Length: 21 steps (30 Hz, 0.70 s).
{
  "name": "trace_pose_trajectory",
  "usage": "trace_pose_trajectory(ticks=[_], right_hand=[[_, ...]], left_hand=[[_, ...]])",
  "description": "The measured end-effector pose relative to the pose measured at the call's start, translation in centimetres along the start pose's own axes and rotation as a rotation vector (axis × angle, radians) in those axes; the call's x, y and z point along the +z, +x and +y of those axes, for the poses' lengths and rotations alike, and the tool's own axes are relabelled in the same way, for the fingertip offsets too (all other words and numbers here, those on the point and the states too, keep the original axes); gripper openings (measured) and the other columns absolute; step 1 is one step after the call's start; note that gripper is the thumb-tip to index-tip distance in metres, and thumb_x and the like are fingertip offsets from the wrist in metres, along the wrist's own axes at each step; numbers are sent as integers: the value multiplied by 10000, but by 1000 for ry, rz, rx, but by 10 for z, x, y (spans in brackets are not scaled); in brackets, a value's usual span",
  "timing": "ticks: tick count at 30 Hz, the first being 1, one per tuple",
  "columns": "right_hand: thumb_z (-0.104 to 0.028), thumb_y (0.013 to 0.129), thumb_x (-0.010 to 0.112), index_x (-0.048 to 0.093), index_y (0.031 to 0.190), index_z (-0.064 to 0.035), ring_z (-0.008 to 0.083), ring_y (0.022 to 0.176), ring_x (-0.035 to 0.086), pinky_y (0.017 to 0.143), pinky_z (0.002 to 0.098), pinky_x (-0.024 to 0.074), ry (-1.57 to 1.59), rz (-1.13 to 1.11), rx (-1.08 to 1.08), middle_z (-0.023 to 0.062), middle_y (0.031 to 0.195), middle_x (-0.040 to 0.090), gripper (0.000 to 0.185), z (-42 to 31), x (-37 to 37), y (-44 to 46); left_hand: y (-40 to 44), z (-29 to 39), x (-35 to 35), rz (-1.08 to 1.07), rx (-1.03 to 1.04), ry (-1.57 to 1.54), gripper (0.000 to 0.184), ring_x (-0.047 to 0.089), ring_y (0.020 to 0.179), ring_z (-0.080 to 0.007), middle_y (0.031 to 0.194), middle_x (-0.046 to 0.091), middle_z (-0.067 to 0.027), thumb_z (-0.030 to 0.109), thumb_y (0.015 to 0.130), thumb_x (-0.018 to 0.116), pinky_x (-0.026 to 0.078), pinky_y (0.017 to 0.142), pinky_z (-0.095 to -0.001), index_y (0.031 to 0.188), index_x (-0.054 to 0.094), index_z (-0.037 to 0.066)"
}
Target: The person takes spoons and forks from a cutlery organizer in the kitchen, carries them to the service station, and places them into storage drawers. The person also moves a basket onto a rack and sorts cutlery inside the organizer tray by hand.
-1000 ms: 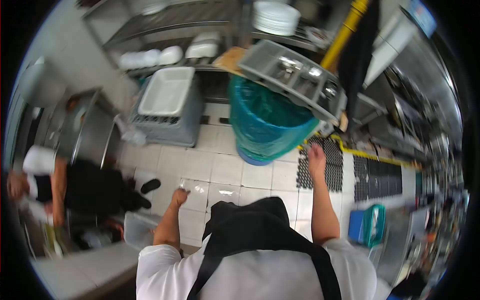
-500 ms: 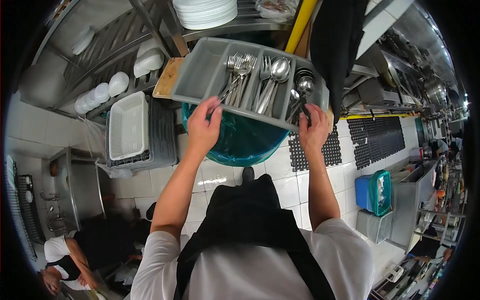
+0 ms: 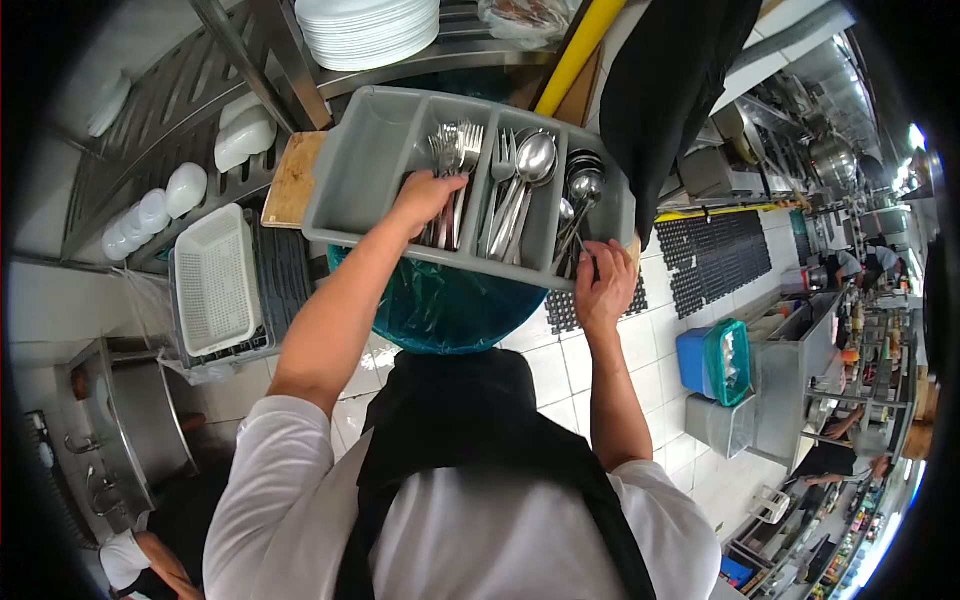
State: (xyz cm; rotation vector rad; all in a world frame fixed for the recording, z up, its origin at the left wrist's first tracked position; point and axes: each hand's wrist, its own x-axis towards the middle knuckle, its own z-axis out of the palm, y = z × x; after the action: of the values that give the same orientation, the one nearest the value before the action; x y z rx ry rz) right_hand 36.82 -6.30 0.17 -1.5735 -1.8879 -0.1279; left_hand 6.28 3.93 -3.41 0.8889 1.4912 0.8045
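Observation:
A grey cutlery tray [image 3: 350, 170] with several compartments lies tilted in front of me, above a bin with a green liner [image 3: 455, 305]. My left hand [image 3: 428, 203] reaches over its near side, closed around handles in the compartment of forks [image 3: 462, 145]. To the right of these lie larger spoons [image 3: 536, 158] with a fork beside them. The rightmost compartment holds smaller spoons [image 3: 585, 186], their bowls stacked. My right hand [image 3: 606, 285] is at the tray's near right corner, fingers curled on the rim by the spoon handles. The leftmost compartment shows bare grey plastic.
A wooden board [image 3: 294, 180] shows under the tray's left end. Stacked white plates [image 3: 368, 35] and bowls stand on metal racks. A white basket [image 3: 215, 285] sits at left. A black cloth [image 3: 670, 90] hangs at right, beside a yellow pole [image 3: 580, 55]. Other people work nearby.
My left hand has moved from the tray's near rim further in, onto the forks. My right hand stays at the near right corner. The whole view has shifted.

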Motion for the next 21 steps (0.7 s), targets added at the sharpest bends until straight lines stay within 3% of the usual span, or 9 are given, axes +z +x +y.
trace_pose_trajectory(ticks=[3, 4, 5, 7, 10, 13, 14, 17, 21], right_hand=[[-151, 859, 619, 697, 985, -102, 323, 1126, 577, 979, 441, 412, -28, -3, -27, 58, 1008, 692, 156, 2, 3, -1], [-151, 861, 617, 699, 976, -101, 323, 1123, 579, 980, 439, 412, -34, -7, -13, 61, 1000, 693, 150, 1, 2, -4], [-150, 862, 616, 700, 968, -101, 324, 1120, 582, 980, 438, 412, -40, -8, -3, 63, 991, 694, 144, -2, 3, -3], [-151, 866, 611, 704, 954, -102, 325, 1115, 585, 979, 436, 413, -51, 7, -6, 67, 977, 695, 137, -2, 4, 0], [-157, 872, 602, 711, 945, -108, 324, 1111, 589, 976, 434, 415, -58, 21, -15, 71, 962, 695, 140, -1, 7, -4], [-164, 878, 592, 716, 948, -114, 320, 1114, 591, 974, 435, 417, -64, 20, -4, 75, 954, 695, 151, -1, 4, -5], [-165, 880, 590, 717, 948, -115, 320, 1116, 591, 974, 436, 417, -67, 28, -9, 76, 952, 695, 153, -1, 6, -5], [-160, 882, 595, 716, 941, -103, 329, 1126, 590, 961, 437, 425, -55, 44, -9, 90, 952, 693, 146, -2, 5, -7], [-168, 866, 600, 717, 937, -106, 323, 1108, 596, 967, 442, 423, -35, 63, -10, 87, 933, 692, 150, 0, 6, -9]], left_hand=[[-15, 18, 4, -181, 18, -352, 596, 672, 870, -219, 1027, 704, -127, 461, 838, 737, 524, 741, -351, 1133, 652, -50], [-18, 25, 1, -238, -88, -351, 609, 673, 886, -218, 1042, 701, -110, 485, 817, 759, 530, 741, -332, 1138, 661, -22], [-24, 31, 0, -286, -153, -401, 586, 675, 863, -219, 1054, 700, -115, 457, 805, 776, 549, 722, -345, 1133, 663, -16], [-4, 16, 3, -265, -89, -313, 545, 677, 819, -213, 1038, 702, -105, 435, 800, 784, 565, 683, -367, 1109, 668, 1], [-13, 22, 3, -309, -151, -417, 389, 679, 790, -221, 932, 708, -108, 329, 829, 748, 570, 678, -376, 1046, 684, 13], [-4, 20, -10, -519, -201, -507, 239, 685, 739, -225, 835, 703, -96, 253, 845, 679, 583, 685, -378, 950, 695, 39], [-3, 21, -7, -445, -231, -473, 171, 673, 695, -239, 802, 698, -108, 181, 831, 620, 577, 651, -384, 889, 694, 38], [16, 4, -3, -380, -180, -490, 183, 677, 687, -264, 782, 685, -143, 135, 844, 566, 572, 661, -404, 855, 681, -7], [19, 4, -5, -381, -212, -529, 189, 687, 732, -275, 844, 698, -153, 140, 861, 625, 583, 713, -416, 942, 677, -23]])
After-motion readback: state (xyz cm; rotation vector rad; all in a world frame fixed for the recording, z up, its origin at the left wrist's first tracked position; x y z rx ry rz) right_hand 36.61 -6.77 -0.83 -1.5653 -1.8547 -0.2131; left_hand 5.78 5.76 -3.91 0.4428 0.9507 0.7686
